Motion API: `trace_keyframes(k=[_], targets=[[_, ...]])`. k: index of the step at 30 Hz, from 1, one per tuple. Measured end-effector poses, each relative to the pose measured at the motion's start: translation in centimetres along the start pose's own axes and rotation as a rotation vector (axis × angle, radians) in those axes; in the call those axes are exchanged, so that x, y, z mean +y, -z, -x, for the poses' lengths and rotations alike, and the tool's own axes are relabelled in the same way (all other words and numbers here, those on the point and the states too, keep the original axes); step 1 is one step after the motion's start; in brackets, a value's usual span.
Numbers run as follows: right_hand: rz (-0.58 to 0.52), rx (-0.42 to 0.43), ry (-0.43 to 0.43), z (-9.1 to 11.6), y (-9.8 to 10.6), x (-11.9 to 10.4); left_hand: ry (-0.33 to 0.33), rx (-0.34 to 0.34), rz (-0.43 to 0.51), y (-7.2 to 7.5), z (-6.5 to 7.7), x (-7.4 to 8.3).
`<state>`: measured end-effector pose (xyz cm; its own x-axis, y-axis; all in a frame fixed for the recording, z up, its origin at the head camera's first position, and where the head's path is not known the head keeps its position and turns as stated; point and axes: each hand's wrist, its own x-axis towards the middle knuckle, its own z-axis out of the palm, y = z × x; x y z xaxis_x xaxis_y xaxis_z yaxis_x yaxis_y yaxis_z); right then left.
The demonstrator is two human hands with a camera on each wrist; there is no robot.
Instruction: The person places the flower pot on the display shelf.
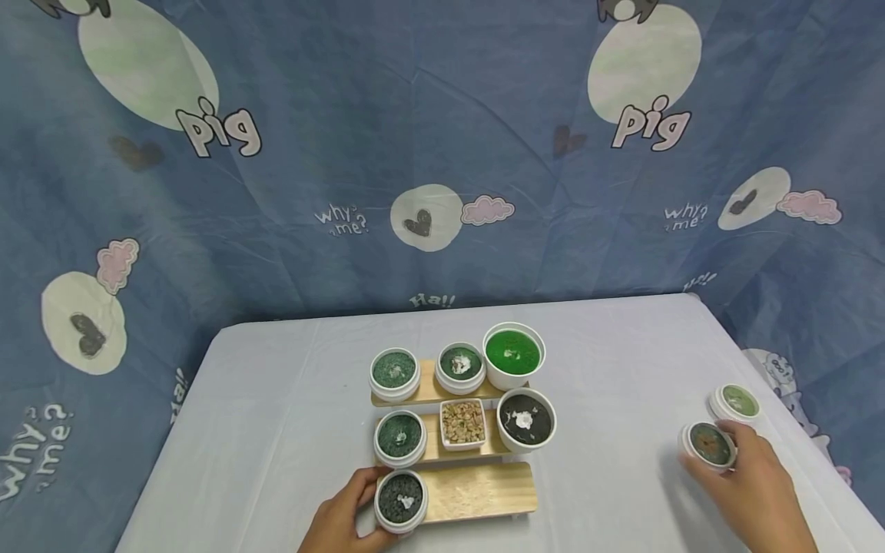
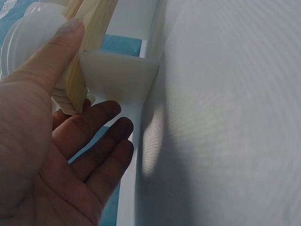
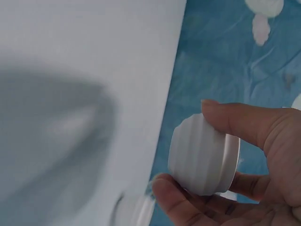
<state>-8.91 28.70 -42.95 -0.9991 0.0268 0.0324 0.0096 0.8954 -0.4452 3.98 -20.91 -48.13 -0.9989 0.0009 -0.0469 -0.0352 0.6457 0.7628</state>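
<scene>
My left hand grips a small white cup with a speckled dark top at the left end of the front wooden step. In the left wrist view its thumb lies along the cup and the step's edge, with the other fingers under and beside it. To the right, my right hand pinches a ribbed white cup, raised off the table. That cup's top is dark green with a brown patch. Just behind it stands a white cup with a light green top.
On the two rear steps stand more cups: two dark green ones, one with white flecks, a bright green bowl, a black-topped bowl and a square dish of tan bits. A blue printed cloth hangs behind the white table.
</scene>
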Motion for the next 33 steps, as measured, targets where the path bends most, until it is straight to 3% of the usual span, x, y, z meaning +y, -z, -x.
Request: trace_keyframes(k=[4, 9, 12, 19, 26, 33], targets=[[-0.027, 0.000, 0.096, 0.8, -0.4, -1.6, -0.003, 0.001, -0.002, 0.0, 0.0, 0.0], [-0.065, -0.083, 0.113, 1.8, -0.7, -4.4, -0.006, -0.003, 0.003, 0.1, 0.0, 0.0], [-0.093, -0.087, 0.145, 2.5, -1.3, -5.8, -0.018, 0.007, 0.001, 0.0, 0.0, -0.1], [-0.167, -0.245, 0.133, 3.6, -2.6, -8.8, -0.105, 0.084, -0.030, -0.3, 0.3, -0.5], [-0.234, -0.299, 0.171, 5.1, -4.0, -11.0, -0.079, 0.058, -0.016, -0.3, 0.2, -0.5], [-0.284, -0.287, 0.389, 6.4, -5.2, -11.9, -0.087, 0.078, -0.021, -0.4, 0.1, -0.6]])
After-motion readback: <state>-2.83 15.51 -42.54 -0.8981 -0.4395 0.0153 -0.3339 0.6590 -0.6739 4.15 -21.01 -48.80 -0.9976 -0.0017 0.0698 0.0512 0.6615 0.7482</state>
